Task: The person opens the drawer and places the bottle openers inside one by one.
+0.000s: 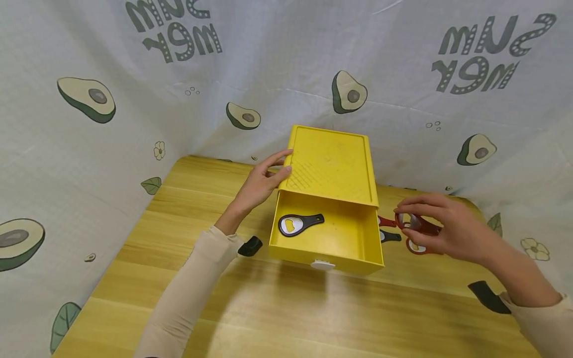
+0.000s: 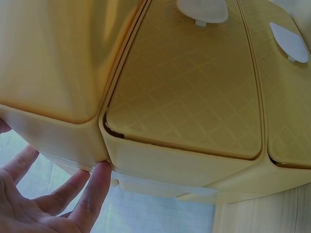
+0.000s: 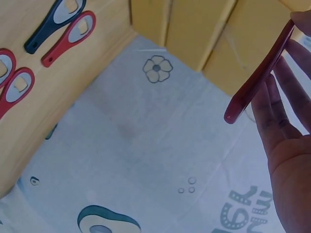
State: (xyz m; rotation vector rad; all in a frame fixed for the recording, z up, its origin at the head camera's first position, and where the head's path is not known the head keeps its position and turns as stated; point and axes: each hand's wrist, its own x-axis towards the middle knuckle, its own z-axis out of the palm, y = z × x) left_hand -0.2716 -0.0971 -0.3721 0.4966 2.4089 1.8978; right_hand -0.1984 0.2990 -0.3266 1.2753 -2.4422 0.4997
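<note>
Head view has the left hand resting spread fingers against the yellow box, its right hand pinching a red bottle opener right of the pulled-out drawer, where too low a path could catch the drawer's right edge, or a slipping pinch drop it onto the worktop.

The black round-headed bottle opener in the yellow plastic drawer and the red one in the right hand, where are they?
Black bottle opener (image 1: 306, 222), head view: where its head meets its handle.
Red bottle opener (image 3: 261, 76), right wrist view: midway along its narrow side.
</note>
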